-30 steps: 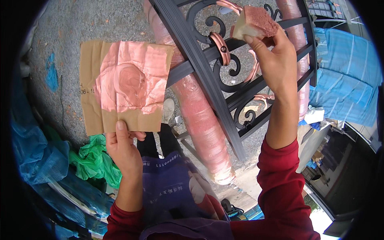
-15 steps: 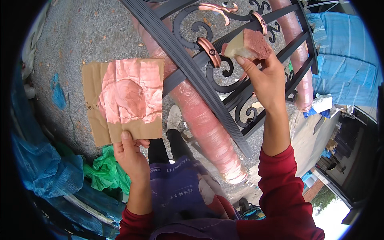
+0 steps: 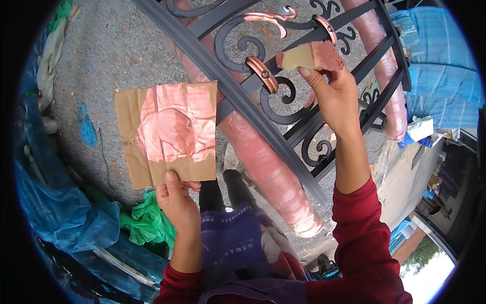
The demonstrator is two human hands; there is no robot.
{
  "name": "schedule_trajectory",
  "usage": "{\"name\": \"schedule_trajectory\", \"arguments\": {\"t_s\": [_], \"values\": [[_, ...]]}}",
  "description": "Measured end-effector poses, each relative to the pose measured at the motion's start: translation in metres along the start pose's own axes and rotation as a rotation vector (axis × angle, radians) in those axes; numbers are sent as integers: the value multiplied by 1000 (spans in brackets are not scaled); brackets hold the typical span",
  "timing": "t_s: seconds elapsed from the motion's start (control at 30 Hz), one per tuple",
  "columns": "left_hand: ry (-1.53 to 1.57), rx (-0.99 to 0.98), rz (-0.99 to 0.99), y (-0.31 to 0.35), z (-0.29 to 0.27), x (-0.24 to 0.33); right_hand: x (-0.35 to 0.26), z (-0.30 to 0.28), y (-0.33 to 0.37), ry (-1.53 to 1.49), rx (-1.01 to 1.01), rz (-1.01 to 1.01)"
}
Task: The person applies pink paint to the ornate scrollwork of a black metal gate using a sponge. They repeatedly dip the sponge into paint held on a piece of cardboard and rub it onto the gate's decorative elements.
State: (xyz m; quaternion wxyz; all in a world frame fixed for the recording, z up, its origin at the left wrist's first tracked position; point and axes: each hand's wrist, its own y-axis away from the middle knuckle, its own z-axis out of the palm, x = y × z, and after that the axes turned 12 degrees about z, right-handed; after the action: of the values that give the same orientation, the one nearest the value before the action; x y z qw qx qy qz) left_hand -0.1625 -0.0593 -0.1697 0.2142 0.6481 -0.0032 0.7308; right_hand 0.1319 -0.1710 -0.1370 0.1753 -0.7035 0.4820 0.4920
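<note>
My left hand [image 3: 178, 203] grips the lower edge of a brown cardboard piece [image 3: 135, 169], thumb on its face. Wet metallic pink paint [image 3: 172, 126] is spread over the cardboard, thickest in a mound at the middle. Between the thumb and fingers of my right hand [image 3: 331, 96] is a sponge block [image 3: 309, 55], pale yellow on one side and stained pink at its ends. It is held over a black metal railing panel [image 3: 238, 99] with scrolls. Copper-coloured collars [image 3: 261, 74] and a copper leaf-shaped ornament [image 3: 273, 19] decorate the panel.
Thick rolls wrapped in pink plastic film [image 3: 268, 172] lie beneath the panel. Blue sheeting [image 3: 61, 202] and a green plastic bag [image 3: 148, 223] are at the left. A blue wrapped stack [image 3: 440, 61] stands at the far right. The ground is rough grey concrete [image 3: 119, 45].
The sponge has turned in my right hand, showing more of its yellow side. The cardboard appears slightly farther right and lower, while the whole view has shifted a little.
</note>
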Motion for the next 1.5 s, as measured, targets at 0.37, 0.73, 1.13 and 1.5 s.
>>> {"name": "schedule_trajectory", "arguments": {"t_s": [0.37, 0.73, 1.13, 1.5], "values": [[-44, 15, -3, 1, 2, 2, -29, 9, -26, 502, -121, -425], [-3, 9, -15, -1, 3, 1, -29, 29, -63, 536, -251, -520], [-5, 25, -21, -5, -1, 2, -39, 17, -45, 534, -270, -421], [0, 6, -14, -8, -3, -3, -35, 4, -31, 417, -214, -375]]}}
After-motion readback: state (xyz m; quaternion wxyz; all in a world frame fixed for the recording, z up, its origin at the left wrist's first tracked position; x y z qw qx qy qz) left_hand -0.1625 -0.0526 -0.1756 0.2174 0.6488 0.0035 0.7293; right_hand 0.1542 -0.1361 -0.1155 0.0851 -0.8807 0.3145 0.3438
